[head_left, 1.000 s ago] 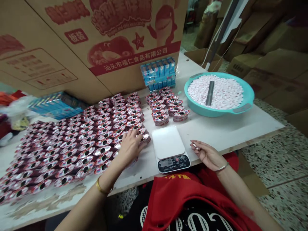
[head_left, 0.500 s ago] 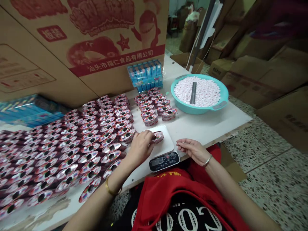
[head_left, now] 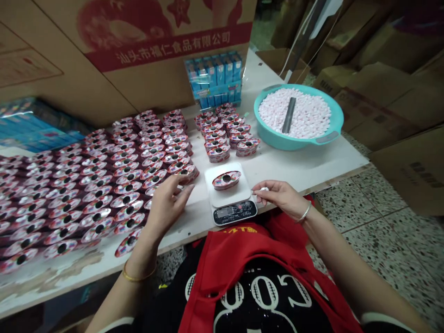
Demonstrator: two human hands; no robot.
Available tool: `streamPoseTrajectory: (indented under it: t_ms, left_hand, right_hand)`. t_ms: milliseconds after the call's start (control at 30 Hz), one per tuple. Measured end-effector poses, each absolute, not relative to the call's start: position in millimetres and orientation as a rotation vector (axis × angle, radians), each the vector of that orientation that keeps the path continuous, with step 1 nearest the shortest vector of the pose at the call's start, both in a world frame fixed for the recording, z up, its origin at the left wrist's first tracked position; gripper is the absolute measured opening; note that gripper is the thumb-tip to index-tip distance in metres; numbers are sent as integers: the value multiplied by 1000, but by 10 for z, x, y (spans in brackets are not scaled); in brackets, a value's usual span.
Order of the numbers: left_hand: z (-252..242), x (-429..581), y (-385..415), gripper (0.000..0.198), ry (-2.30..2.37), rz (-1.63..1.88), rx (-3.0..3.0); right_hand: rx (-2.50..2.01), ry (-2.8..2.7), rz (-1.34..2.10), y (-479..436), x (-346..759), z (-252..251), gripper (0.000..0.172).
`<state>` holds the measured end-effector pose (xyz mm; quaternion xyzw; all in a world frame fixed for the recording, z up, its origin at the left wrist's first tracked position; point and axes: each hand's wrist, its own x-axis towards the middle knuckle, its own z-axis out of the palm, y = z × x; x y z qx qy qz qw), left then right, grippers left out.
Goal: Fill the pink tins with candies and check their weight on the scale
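Observation:
A red and white oval container [head_left: 226, 180] with a dark round opening rests alone on the white plate of a small digital scale [head_left: 235, 212]. My left hand [head_left: 170, 201] is left of the scale, by the nearest rows of similar containers [head_left: 130, 199]; its thumb and fingers are apart with nothing visible between them. Just right of the scale, my right hand [head_left: 280, 198] pinches small white pieces [head_left: 264, 188] between its fingertips. Behind the scale stand two short rows of the same containers [head_left: 219, 152].
At the back right, a turquoise basin [head_left: 294, 143] full of small white pieces holds a dark bar [head_left: 289, 115]. Blue packs [head_left: 217, 76] stand against a large cardboard box [head_left: 138, 88]. More blue packs [head_left: 34, 127] are at the left. Cartons [head_left: 409, 166] sit beyond the table's right edge.
My left hand has let go of the container on the scale and moved left. My right hand stays beside the scale, with white pieces now showing at its fingertips. The view has tilted down.

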<state>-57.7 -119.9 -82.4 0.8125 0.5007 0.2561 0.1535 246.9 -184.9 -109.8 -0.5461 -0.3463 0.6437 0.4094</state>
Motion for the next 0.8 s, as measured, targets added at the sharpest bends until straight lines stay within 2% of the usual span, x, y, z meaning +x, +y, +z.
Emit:
streamPoseTrajectory:
  t_ms: [200,433,600,800]
  left_hand:
    - [-916,-707,-1361,20,1460,767,2276]
    - [-1014,-637,-1397,20,1407,761,2254]
    - [-1080,-637,-1409,20,1374,754,2271]
    - [-1158,-688,-1427,21,1366,746,2266]
  right_hand:
    - [-1398,-1196,1530,-1613,2353,-803,32]
    - [-1530,-1649,1196,-1265,2099,-616,7]
    - [-1619,-2040,799,-1139,1895,-581,12]
    - [-1709,-2279,689,-1108,1773,-557,13]
